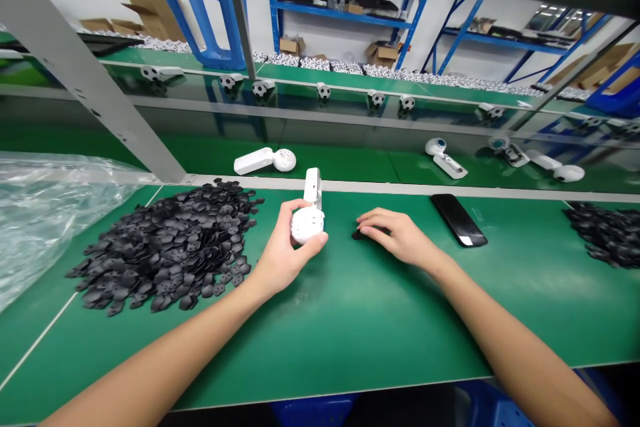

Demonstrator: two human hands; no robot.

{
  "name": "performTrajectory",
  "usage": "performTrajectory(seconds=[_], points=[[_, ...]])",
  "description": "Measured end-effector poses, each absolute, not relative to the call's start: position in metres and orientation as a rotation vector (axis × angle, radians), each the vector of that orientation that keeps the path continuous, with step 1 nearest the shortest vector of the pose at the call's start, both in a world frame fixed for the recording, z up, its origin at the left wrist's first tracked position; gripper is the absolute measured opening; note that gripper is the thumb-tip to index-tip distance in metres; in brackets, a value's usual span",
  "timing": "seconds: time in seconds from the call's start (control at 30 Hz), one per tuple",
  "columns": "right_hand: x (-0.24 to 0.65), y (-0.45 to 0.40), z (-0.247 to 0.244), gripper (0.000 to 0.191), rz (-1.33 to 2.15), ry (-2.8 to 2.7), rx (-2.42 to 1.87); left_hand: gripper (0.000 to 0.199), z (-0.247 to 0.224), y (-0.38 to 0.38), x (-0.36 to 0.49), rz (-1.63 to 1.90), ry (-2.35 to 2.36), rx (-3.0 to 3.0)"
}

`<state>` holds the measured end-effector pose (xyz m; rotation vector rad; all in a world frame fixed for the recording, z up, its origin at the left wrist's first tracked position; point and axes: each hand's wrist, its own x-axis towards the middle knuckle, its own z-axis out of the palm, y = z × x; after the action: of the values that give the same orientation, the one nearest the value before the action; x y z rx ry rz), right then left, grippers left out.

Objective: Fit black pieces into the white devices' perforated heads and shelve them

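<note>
- left hand [278,248] closed around white plastic device [307,225], upright, apparently for inspection
- right hand [400,237] open, palm down, over small black piece [360,235]
- black pentagonal pieces [165,247] heaped on green surface [350,320], seemingly within easy reach

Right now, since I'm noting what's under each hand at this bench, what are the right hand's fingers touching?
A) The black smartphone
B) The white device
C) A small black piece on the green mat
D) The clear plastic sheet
C. The right hand has its fingers curved over a small black piece on the green mat, while the black smartphone lies apart to its right.
</note>
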<state>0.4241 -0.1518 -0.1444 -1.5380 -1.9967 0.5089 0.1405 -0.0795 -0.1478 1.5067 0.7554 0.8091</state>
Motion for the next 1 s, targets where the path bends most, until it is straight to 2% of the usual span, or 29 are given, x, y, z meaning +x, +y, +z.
performTrajectory(seconds=[0.3, 0.6, 0.83, 1.0], points=[[0.438, -0.152, -0.152, 0.020, 0.454, -1.754, -1.859, 0.056, -0.148, -0.085, 0.140, 0.771, 0.791, 1.607], [0.444, -0.156, -0.150, 0.029, 0.488, -1.921, -1.803, 0.057, -0.149, -0.088, 0.140, 0.744, 0.812, 1.636], [0.438, -0.152, -0.155, 0.029, 0.415, -1.953, -1.745, 0.060, -0.147, -0.090, 0.140, 0.722, 0.776, 1.628], [0.437, -0.149, -0.154, 0.027, 0.502, -2.030, -1.663, 0.065, -0.142, -0.090, 0.140, 0.718, 0.765, 1.692]])
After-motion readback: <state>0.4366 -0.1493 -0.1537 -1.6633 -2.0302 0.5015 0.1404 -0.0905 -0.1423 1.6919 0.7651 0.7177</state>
